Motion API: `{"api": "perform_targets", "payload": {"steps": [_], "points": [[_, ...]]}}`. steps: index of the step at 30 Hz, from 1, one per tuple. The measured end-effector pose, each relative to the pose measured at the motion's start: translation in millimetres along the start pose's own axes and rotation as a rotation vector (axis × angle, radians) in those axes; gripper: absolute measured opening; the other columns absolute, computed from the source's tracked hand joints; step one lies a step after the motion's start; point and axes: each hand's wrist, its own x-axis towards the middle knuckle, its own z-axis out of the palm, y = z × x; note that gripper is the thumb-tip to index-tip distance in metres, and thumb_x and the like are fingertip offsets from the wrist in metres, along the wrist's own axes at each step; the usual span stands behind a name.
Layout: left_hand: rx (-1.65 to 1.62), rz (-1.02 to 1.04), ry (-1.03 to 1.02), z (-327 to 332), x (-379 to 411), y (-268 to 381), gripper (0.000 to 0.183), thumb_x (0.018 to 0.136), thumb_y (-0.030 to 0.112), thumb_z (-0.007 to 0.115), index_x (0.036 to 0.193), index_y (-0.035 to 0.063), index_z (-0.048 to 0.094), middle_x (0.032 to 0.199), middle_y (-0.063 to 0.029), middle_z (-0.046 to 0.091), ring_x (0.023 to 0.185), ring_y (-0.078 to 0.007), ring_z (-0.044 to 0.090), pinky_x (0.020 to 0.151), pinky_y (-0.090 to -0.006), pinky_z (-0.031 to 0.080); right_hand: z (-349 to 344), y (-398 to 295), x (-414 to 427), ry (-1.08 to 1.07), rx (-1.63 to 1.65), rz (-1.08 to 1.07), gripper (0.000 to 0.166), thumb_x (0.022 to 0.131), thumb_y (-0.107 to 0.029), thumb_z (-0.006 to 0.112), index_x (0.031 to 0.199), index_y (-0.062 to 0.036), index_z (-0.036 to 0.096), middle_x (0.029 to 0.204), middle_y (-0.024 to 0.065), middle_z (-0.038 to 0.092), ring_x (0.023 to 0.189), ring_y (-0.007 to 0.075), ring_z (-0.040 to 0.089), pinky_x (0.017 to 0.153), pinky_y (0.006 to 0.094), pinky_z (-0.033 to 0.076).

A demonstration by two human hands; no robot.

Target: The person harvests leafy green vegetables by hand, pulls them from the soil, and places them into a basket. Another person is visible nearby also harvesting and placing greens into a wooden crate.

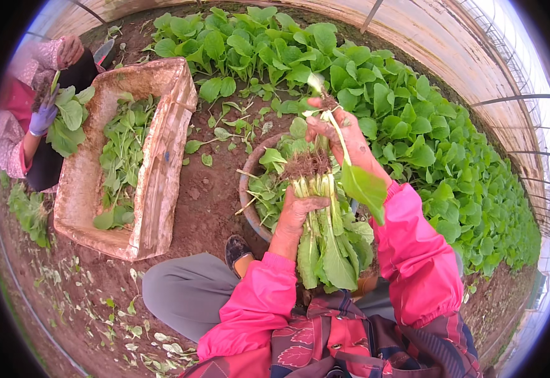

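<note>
My left hand (298,210) grips a bunch of leafy green vegetables (329,245) around the pale stems. Its muddy roots (307,165) point away from me and its leaves hang towards my lap. Just above the roots, my right hand (345,137) holds a single green plant (362,189) by its root end, with the leaf drooping over my sleeve. A small pale leaf (316,82) shows blurred beyond those fingers. Under both hands sits a round tub (251,189) with loose greens in it, partly hidden by the bunch.
A dirty foam box (164,175) holding loose greens (126,151) stands on the soil to the left. Beyond it a person (24,113), one hand gloved, holds greens. Dense rows of growing plants (412,127) curve from the back to the right, along a plastic greenhouse wall (435,52).
</note>
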Motion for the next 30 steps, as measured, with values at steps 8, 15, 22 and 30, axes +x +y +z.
{"api": "perform_targets", "payload": {"steps": [8, 15, 22, 30], "points": [[0.124, 0.100, -0.076, 24.3, -17.2, 26.6, 0.043, 0.059, 0.000, 0.064, 0.100, -0.0038, 0.052, 0.087, -0.0076, 0.060, 0.071, -0.0140, 0.058, 0.066, -0.0265, 0.048, -17.1, -26.4, 25.9, 0.285, -0.524, -0.316, 0.029, 0.080, -0.013, 0.060, 0.106, -0.0021, 0.053, 0.062, 0.0015, 0.051, 0.052, 0.0108, 0.047, 0.049, 0.0235, 0.036], [0.169, 0.126, -0.071, 17.0, -15.9, 23.9, 0.047, 0.057, 0.001, 0.066, 0.100, -0.0037, 0.052, 0.087, -0.0070, 0.059, 0.070, -0.0136, 0.056, 0.064, -0.0255, 0.047, -14.7, -39.8, 35.3, 0.357, -1.046, -0.560, 0.021, 0.082, -0.010, 0.049, 0.100, -0.0005, 0.053, 0.074, 0.0211, 0.056, 0.067, 0.0376, 0.053, 0.061, 0.0398, 0.043], [0.112, 0.110, 0.020, -13.9, -7.0, 8.6, 0.045, 0.060, -0.004, 0.057, 0.105, -0.0054, 0.049, 0.087, -0.0109, 0.061, 0.072, -0.0190, 0.061, 0.068, -0.0287, 0.050, -43.7, -61.7, 47.8, 0.344, -0.658, -0.301, 0.025, 0.083, -0.026, 0.057, 0.094, -0.0041, 0.059, 0.058, -0.0023, 0.048, 0.050, 0.0099, 0.040, 0.046, 0.0283, 0.034], [-0.022, 0.064, -0.065, -54.4, 8.0, -9.5, 0.035, 0.064, 0.002, 0.061, 0.097, -0.0068, 0.055, 0.085, -0.0149, 0.061, 0.071, -0.0236, 0.061, 0.065, -0.0318, 0.052, -52.0, 40.2, -5.3, -0.218, -0.740, 0.186, 0.058, 0.080, -0.046, 0.054, 0.117, -0.0011, 0.048, 0.107, 0.0118, 0.057, 0.096, 0.0198, 0.054, 0.083, 0.0314, 0.041]]}}
